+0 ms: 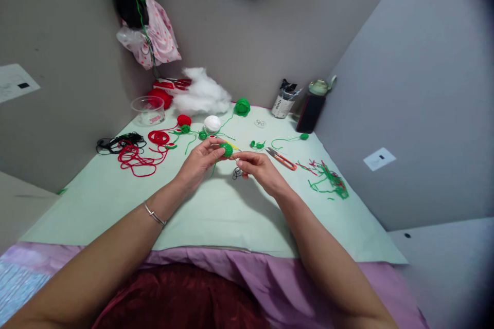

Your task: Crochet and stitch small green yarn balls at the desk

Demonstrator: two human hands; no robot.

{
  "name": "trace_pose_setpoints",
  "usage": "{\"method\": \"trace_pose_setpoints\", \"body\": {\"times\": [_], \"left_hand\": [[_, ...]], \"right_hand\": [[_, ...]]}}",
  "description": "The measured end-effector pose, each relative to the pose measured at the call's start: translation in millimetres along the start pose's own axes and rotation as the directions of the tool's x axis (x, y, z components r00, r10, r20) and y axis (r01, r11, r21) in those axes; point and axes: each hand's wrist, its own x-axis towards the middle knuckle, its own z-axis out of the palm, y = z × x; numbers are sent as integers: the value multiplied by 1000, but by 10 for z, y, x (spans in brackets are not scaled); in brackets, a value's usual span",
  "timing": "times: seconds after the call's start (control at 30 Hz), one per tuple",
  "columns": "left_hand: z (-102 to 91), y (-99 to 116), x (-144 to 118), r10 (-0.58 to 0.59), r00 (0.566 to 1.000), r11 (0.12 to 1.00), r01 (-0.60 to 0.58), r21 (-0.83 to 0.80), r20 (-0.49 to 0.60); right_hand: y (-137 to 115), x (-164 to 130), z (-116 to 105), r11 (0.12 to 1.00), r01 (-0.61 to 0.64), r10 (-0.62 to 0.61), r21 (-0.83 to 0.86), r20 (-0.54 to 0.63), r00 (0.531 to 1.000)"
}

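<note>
Between the thumb and fingers of my left hand (199, 160) is a small round green crocheted piece (226, 150). My right hand (258, 166) is closed in a pinch close against the right side of that piece. Whatever its fingertips grip is too small to make out. Just below them hangs a loop of thin black thread (236, 173). A yellow-handled crochet hook (231, 145) shows behind the green piece. Beyond my hands sit a white yarn ball (212, 124) and small green crocheted pieces (258, 145). Orange thread snips (281, 159) lie to the right.
Red cord (141, 157) and black yarn (121, 143) lie left, near a clear plastic tub (148, 110). White stuffing (203, 93) and a green yarn ball (242, 107) are at the back. A phone (311, 113) leans at right, above yarn scraps (334, 182).
</note>
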Motion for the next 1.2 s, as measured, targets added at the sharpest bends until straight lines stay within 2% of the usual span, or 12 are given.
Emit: {"method": "trace_pose_setpoints", "body": {"times": [0.13,0.33,0.57,0.8,0.93,1.2], "left_hand": [[9,-24,-16,-17,1000,999,18,29,-6],[9,-64,-34,96,995,986,-100,137,35],[39,2,-47,141,986,979,-153,138,91],[54,-70,-26,223,966,961,-241,137,131],[54,-76,-29,218,965,958,-241,155,147],[34,-94,-17,182,978,950,-201,240,98]], "right_hand": [[12,5,79,998,17,-14,64,-44,999],[-5,-13,102,995,34,-30,93,-49,998],[-100,-32,-4,997,19,-22,72,35,999],[-84,-22,-53,994,-69,62,89,82,995],[-64,-28,-53,989,-65,51,133,108,993],[-109,-57,-86,987,-84,71,139,96,993]]}}
